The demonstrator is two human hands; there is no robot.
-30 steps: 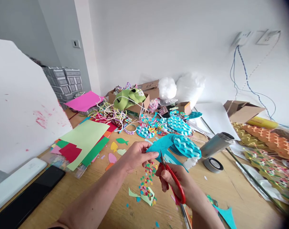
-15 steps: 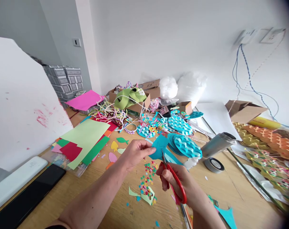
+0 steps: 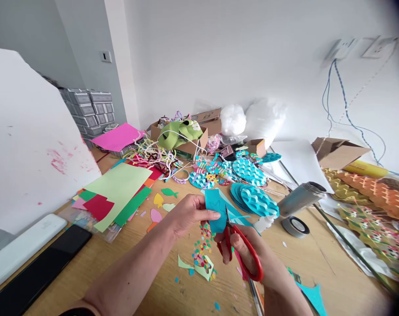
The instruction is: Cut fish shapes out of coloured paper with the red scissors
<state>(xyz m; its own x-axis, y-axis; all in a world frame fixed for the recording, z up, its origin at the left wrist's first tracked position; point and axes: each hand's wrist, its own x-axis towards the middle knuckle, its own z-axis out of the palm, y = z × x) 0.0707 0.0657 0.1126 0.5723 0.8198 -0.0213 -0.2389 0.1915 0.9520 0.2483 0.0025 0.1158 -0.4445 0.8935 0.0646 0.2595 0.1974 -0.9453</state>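
Note:
Between thumb and fingers, my left hand (image 3: pixel 193 214) pinches a piece of blue paper (image 3: pixel 215 204) with a faint drawn outline on it. My right hand (image 3: pixel 244 248) is closed round the handles of red scissors (image 3: pixel 252 259), whose blades stand at the right part of the paper. Below the paper, small coloured dots (image 3: pixel 202 248) and a light green scrap (image 3: pixel 204 272) lie on the wooden table (image 3: pixel 146 272). Paper fish shapes (image 3: pixel 158 200) lie to the left of my left hand.
Coloured paper sheets (image 3: pixel 120 188) lie at the left, near a black phone (image 3: pixel 41 267). Blue honeycomb discs (image 3: pixel 259 199), a white glue bottle (image 3: pixel 264 223), a steel flask (image 3: pixel 300 199) and its lid (image 3: pixel 295 226) stand right of my hands. Boxes and craft supplies line the wall.
The blue paper has turned and now hangs more upright, with a thin strip sticking out at its right. The scissors are opened wider, their handles slightly further right and lower.

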